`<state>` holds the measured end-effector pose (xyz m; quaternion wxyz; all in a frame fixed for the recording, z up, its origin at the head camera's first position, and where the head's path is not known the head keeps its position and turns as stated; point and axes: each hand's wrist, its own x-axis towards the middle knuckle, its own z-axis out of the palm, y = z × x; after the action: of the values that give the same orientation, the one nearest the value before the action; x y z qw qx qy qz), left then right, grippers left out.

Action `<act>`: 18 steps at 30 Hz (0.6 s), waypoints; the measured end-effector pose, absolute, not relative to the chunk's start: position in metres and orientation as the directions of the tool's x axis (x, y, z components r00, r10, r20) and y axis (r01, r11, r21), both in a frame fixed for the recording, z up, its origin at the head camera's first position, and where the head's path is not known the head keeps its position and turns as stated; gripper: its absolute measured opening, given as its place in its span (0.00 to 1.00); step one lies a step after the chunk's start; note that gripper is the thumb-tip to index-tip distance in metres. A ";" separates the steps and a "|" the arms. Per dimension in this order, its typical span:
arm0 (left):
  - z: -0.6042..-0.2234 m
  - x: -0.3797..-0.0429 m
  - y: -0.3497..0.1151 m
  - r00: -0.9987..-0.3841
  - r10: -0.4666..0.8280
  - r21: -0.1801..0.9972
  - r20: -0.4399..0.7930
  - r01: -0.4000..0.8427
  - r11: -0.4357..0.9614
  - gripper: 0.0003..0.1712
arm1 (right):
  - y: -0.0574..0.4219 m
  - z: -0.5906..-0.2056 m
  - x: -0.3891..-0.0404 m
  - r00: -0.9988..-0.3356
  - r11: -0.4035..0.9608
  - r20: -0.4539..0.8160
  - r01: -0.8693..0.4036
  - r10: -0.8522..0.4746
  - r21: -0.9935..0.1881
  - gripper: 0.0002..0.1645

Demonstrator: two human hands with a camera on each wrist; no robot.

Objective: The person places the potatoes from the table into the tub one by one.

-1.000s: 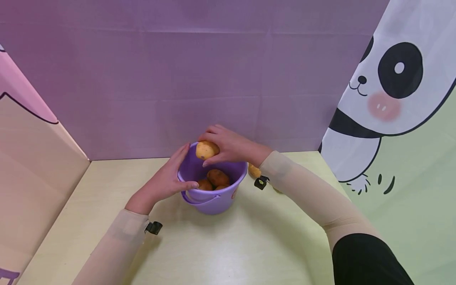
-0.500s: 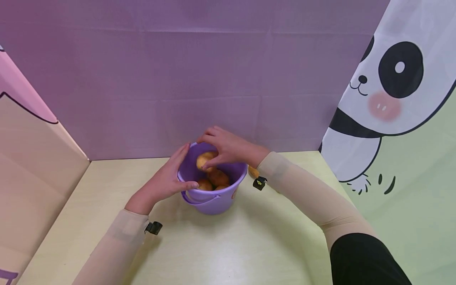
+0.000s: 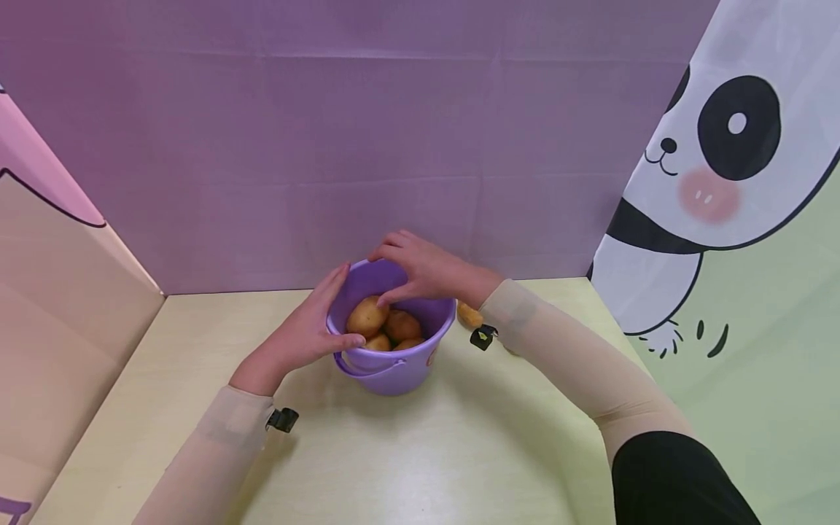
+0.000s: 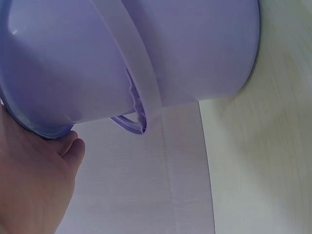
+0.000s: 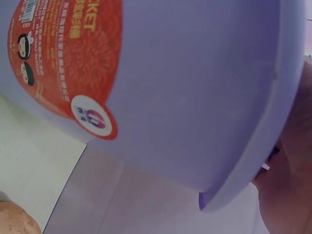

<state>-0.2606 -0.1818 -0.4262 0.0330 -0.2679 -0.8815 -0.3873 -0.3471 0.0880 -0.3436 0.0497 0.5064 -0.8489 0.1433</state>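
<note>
My left hand (image 3: 303,332) clasps the purple bucket (image 3: 397,380) at its left rim; my right hand (image 3: 425,270), fingers parted and gripping nothing, hangs over the potato (image 3: 367,317) inside. I'd best brace firmly and lift out without knocking the far rim.

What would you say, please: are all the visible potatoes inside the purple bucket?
No, the head view shows a potato on the table, outside the bucket and to its right.
</note>
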 end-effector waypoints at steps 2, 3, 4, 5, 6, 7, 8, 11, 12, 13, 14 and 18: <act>-0.426 -0.260 -0.182 -0.856 0.445 0.669 0.263 0.494 0.555 0.73 | 0.091 -0.343 -0.347 -0.482 0.446 0.235 -0.874 -0.844 -0.193 0.44; -0.425 -0.260 -0.182 -0.857 0.444 0.672 0.261 0.492 0.554 0.74 | 0.092 -0.343 -0.346 -0.483 0.446 0.239 -0.874 -0.842 -0.193 0.44; -0.425 -0.259 -0.182 -0.858 0.444 0.675 0.260 0.490 0.552 0.74 | 0.094 -0.342 -0.346 -0.483 0.446 0.243 -0.874 -0.841 -0.194 0.44; -0.425 -0.259 -0.182 -0.858 0.443 0.677 0.258 0.488 0.550 0.74 | 0.096 -0.342 -0.346 -0.484 0.446 0.248 -0.873 -0.839 -0.197 0.43; -0.425 -0.259 -0.182 -0.859 0.443 0.679 0.257 0.487 0.549 0.75 | 0.099 -0.342 -0.345 -0.486 0.445 0.254 -0.872 -0.836 -0.206 0.43; -0.425 -0.259 -0.182 -0.859 0.443 0.680 0.258 0.487 0.548 0.75 | 0.102 -0.342 -0.344 -0.489 0.443 0.260 -0.870 -0.833 -0.216 0.42; -0.425 -0.259 -0.182 -0.859 0.443 0.682 0.258 0.487 0.546 0.75 | 0.104 -0.342 -0.343 -0.490 0.439 0.266 -0.868 -0.830 -0.230 0.42; -0.425 -0.259 -0.182 -0.861 0.439 0.685 0.259 0.484 0.545 0.75 | 0.115 -0.343 -0.342 -0.502 0.435 0.282 -0.860 -0.818 -0.267 0.40; -0.425 -0.259 -0.182 -0.861 0.438 0.686 0.258 0.482 0.545 0.74 | 0.119 -0.344 -0.341 -0.507 0.435 0.287 -0.856 -0.813 -0.280 0.39; -0.426 -0.259 -0.182 -0.862 0.436 0.686 0.258 0.481 0.545 0.74 | 0.124 -0.344 -0.341 -0.513 0.437 0.293 -0.852 -0.807 -0.290 0.39; -0.426 -0.259 -0.182 -0.863 0.435 0.686 0.257 0.480 0.546 0.74 | 0.129 -0.345 -0.340 -0.520 0.438 0.298 -0.847 -0.801 -0.300 0.38; -0.426 -0.259 -0.182 -0.866 0.432 0.688 0.252 0.475 0.549 0.74 | 0.152 -0.347 -0.336 -0.532 0.439 0.330 -0.841 -0.780 -0.317 0.37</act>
<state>-0.2592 -0.1819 -0.4262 0.0265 -0.2579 -0.8796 -0.3989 -0.3361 0.1518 -0.3471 0.0674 0.4791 -0.8455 0.2259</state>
